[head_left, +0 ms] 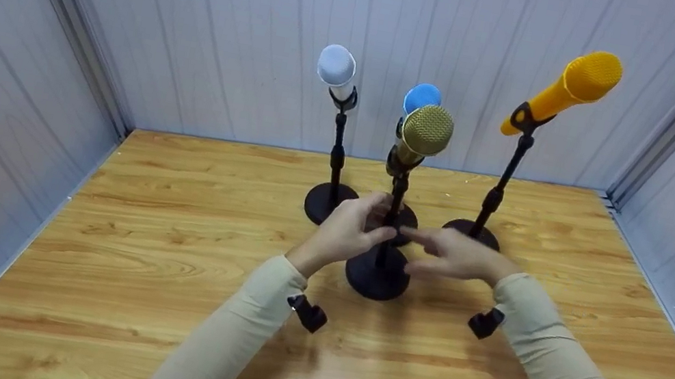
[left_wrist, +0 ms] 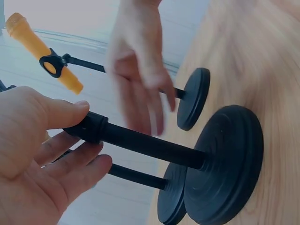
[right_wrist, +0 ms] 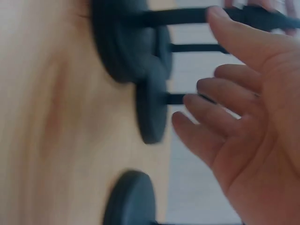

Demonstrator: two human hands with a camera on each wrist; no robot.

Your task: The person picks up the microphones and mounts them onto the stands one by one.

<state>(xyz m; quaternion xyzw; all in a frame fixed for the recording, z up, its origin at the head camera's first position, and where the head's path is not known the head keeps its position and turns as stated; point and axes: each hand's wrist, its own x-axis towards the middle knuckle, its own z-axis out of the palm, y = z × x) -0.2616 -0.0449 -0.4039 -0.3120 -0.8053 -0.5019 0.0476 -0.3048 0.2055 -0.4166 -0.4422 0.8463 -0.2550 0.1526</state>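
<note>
A gold microphone (head_left: 425, 132) stands on a black stand in the middle of the wooden table (head_left: 161, 242). The stand's round base (head_left: 377, 278) is the one closest to me. My left hand (head_left: 373, 223) holds the stand's pole low down. In the left wrist view its thumb lies on top of the pole's collar (left_wrist: 93, 127) and its fingers curl under it. My right hand (head_left: 431, 251) hovers just right of the pole with straight, blurred fingers and holds nothing. It also shows in the left wrist view (left_wrist: 145, 93) and the right wrist view (right_wrist: 211, 93).
Behind the gold one stand a white microphone (head_left: 337, 66), a blue microphone (head_left: 422, 97) and a tilted orange microphone (head_left: 566, 91), each on a black round-based stand. Grey panel walls close in the table on the left, the back and the right.
</note>
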